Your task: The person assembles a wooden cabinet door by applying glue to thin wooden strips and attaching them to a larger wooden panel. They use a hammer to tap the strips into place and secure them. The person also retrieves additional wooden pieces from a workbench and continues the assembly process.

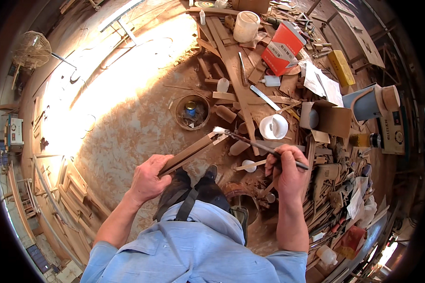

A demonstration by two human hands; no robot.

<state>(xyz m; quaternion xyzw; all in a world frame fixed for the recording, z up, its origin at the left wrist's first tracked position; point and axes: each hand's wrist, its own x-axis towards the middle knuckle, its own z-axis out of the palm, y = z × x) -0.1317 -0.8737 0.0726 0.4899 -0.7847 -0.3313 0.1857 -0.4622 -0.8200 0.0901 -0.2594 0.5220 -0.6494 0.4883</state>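
My left hand (151,178) is closed round one end of a brown wooden bar (190,152) that slants up and away from me. The bar's far end looks cut, with a joint or slot in it. A thin dark brush (264,148) is gripped in my right hand (288,170). Its tip carries a white blob, either bristles or a paste, and is at the bar's far end; I cannot tell whether they touch. Just beyond my right hand stands a white tub (273,127) with white inside, on the cluttered bench.
A round bin (192,112) with a blue can inside stands on the floor ahead. The bench at right bears a red and white box (283,48), a steel ruler (264,97), an open cardboard box (326,118) and wood scraps. Wooden frames (73,188) lie at left; a fan (32,49) stands far left.
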